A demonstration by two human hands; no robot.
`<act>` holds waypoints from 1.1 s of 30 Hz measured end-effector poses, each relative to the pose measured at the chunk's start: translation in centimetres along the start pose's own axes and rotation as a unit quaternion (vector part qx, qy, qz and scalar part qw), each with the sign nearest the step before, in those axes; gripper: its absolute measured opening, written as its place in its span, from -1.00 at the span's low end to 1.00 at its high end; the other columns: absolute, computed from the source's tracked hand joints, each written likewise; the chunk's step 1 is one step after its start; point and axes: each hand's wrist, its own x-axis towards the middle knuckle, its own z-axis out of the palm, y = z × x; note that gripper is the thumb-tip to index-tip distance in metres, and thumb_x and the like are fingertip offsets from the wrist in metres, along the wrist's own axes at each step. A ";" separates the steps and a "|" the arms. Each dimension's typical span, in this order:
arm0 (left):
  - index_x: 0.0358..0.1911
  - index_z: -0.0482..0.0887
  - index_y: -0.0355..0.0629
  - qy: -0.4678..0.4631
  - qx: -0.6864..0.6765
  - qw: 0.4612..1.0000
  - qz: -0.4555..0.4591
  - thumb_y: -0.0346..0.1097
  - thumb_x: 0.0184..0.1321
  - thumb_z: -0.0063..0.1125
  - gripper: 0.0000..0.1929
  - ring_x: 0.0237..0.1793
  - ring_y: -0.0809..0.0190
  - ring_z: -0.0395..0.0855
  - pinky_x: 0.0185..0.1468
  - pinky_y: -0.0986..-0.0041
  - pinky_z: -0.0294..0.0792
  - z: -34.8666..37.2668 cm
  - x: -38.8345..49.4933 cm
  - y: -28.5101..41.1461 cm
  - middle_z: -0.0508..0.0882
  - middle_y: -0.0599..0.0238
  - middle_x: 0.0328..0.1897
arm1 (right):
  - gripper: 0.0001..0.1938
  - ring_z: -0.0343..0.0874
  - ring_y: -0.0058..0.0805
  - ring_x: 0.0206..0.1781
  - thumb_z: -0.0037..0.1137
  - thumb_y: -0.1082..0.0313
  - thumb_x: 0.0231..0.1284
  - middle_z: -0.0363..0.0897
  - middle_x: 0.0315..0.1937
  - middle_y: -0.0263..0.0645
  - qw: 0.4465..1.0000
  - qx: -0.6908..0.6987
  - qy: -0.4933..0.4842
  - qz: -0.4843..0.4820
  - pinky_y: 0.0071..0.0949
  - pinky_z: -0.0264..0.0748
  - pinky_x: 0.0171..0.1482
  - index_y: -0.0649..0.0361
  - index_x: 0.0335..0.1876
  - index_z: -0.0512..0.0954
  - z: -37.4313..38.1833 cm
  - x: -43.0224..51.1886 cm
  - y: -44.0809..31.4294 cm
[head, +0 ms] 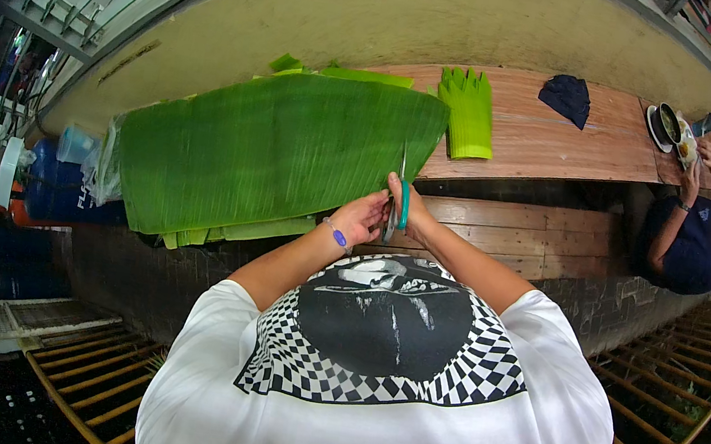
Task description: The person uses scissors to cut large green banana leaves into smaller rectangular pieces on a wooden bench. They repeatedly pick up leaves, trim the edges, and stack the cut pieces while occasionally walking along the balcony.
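Note:
A large green banana leaf [277,150] lies spread over a stack of leaves in front of me. My right hand [413,211] holds a pair of scissors [405,206] with a teal handle; the blade points away from me over the leaf's right part. Close beside it, at the near edge of the leaf, is my left hand [361,217], palm partly up and fingers curled. Whether those fingers pinch the leaf edge is too small to tell. Right of the leaf lies a lighter green bundle of cut leaf strips [469,115] with pointed tips.
The wooden table [598,144] runs along a wall, with a dark cloth [565,98] on it. At right, a person [688,234] sits near a bowl [668,123] and a plate of food [686,146]. A wooden bench [518,228] is below. A blue water jug [58,180] stands left.

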 end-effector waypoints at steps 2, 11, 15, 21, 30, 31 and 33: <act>-0.29 0.61 0.13 0.000 -0.002 1.000 0.008 0.04 0.09 0.31 -0.75 -0.10 0.35 0.44 0.08 0.25 0.09 -0.2 0.1 0.0 0.61 0.56 -0.21 | -0.37 0.48 -0.50 -0.43 -0.11 -0.32 0.24 0.47 -0.35 -0.22 0.999 -0.030 -0.014 0.005 -0.47 0.46 -0.45 0.21 -0.02 0.37 -0.7 1.1 -0.1; -0.23 0.61 0.11 0.003 0.016 1.000 0.014 0.03 0.08 0.32 -0.71 -0.05 0.33 0.39 0.13 0.18 0.12 -1.0 -0.4 -0.4 0.57 0.53 -0.15 | -0.19 0.46 -0.37 -0.13 -0.12 -0.35 0.23 0.54 -0.16 0.01 0.990 -0.063 0.071 -0.101 -0.35 0.44 -0.08 0.53 -0.02 0.46 -0.3 3.6 -2.5; -0.24 0.62 0.11 0.001 0.025 1.000 0.013 0.01 0.10 0.32 -0.74 -0.06 0.34 0.40 0.12 0.19 0.13 -0.2 -0.9 -0.1 0.57 0.54 -0.17 | -0.24 0.47 -0.39 -0.26 -0.11 -0.33 0.23 0.56 -0.30 -0.07 0.988 -0.022 0.064 -0.139 -0.33 0.43 -0.19 0.49 -0.16 0.51 -2.7 9.5 -1.1; -0.27 0.62 0.10 0.009 0.013 1.000 0.014 -0.02 0.10 0.32 -0.76 -0.10 0.36 0.42 0.10 0.22 0.17 -1.1 -1.2 -0.4 0.58 0.56 -0.21 | -0.29 0.44 -0.45 -0.19 -0.13 -0.28 0.29 0.54 -0.16 -0.15 0.990 -0.114 0.038 -0.080 -0.40 0.42 -0.12 0.41 0.04 0.44 -3.0 9.8 -4.9; -0.28 0.60 0.11 -0.018 0.005 1.000 0.015 -0.02 0.09 0.34 -0.76 -0.09 0.37 0.44 0.08 0.26 0.20 -1.8 -1.2 -0.3 0.59 0.57 -0.22 | -0.30 0.41 -0.50 -0.59 0.04 -0.35 0.12 0.41 -0.53 -0.26 0.985 -0.076 0.090 -0.130 -0.48 0.40 -0.57 0.30 -0.06 0.44 -5.3 10.8 -8.3; -0.28 0.60 0.11 -0.017 0.003 1.000 0.015 -0.02 0.09 0.34 -0.76 -0.08 0.36 0.44 0.09 0.26 0.20 -1.8 -1.2 -0.3 0.59 0.57 -0.21 | -0.30 0.41 -0.50 -0.61 0.06 -0.34 0.11 0.42 -0.53 -0.25 0.983 -0.073 0.096 -0.136 -0.48 0.40 -0.57 0.30 -0.05 0.44 -5.6 10.9 -9.0; -0.28 0.60 0.11 -0.018 0.000 1.000 0.020 -0.02 0.09 0.34 -0.75 -0.06 0.36 0.44 0.11 0.26 0.19 -1.7 -1.1 -0.2 0.59 0.56 -0.19 | -0.31 0.40 -0.49 -0.65 0.09 -0.33 0.10 0.38 -0.58 -0.29 0.984 -0.035 0.109 -0.136 -0.45 0.43 -0.60 0.23 0.03 0.37 -5.9 11.0 -9.8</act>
